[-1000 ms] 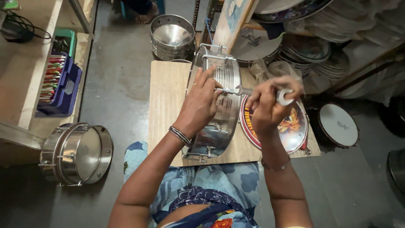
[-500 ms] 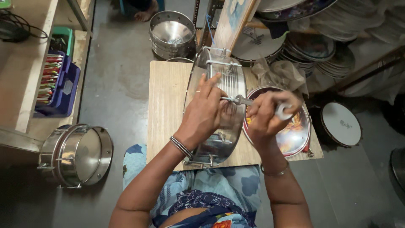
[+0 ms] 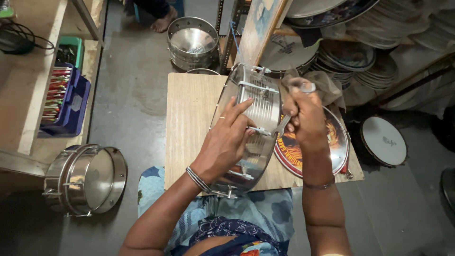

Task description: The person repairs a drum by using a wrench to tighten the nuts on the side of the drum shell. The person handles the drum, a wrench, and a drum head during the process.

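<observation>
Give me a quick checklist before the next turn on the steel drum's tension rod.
1. Left hand steadies the steel drum shell, which stands on edge: ok.
2. Right hand grips the tuning tool: ok.
3. Tool tip meets the rod: ok; fully seated: cannot tell.
4. Shell rests on the wooden board: ok.
5. Printed drumhead lies under the right forearm, close to the work: not ok.

tool tip perhaps hidden by right hand
</observation>
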